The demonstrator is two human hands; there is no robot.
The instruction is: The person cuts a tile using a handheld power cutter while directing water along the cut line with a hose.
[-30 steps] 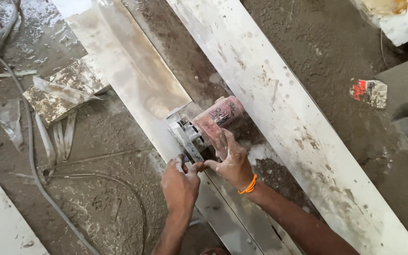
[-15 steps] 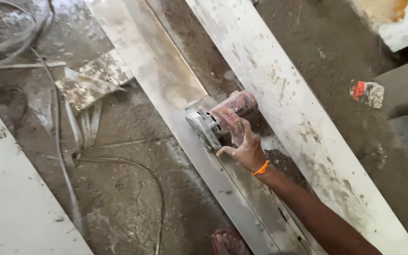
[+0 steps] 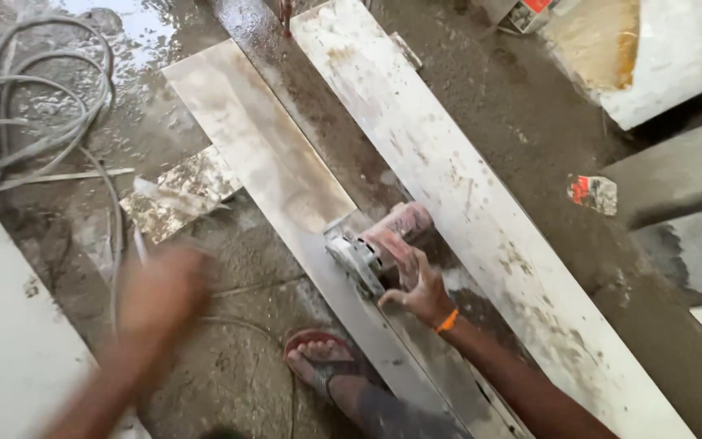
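Here, the fingers (image 3: 404,262) of the right hand (image 3: 424,289) are being kept wrapped over the dust-caked body of an angle grinder (image 3: 375,242), with the thumb pointing toward its blade guard. The grinder is being held on the edge of a long pale stone strip (image 3: 262,154), which is lying on the wet, gritty floor (image 3: 229,374) beside a 2nd, wider slab (image 3: 448,171).

The left hand (image 3: 160,297) is being swept through the air away from the tool, blurred; whether its fingers are open or curled cannot be told.

Only 1 hand is being used on the grinder, so a kickback is judged likely to twist it free if the disc binds in the cut. A sandalled foot (image 3: 318,358) is being rested just beside the strip, near the blade's path, and could be struck. The grey cable (image 3: 34,138) is being left in loops on wet ground, where a shock or a snag is judged possible.
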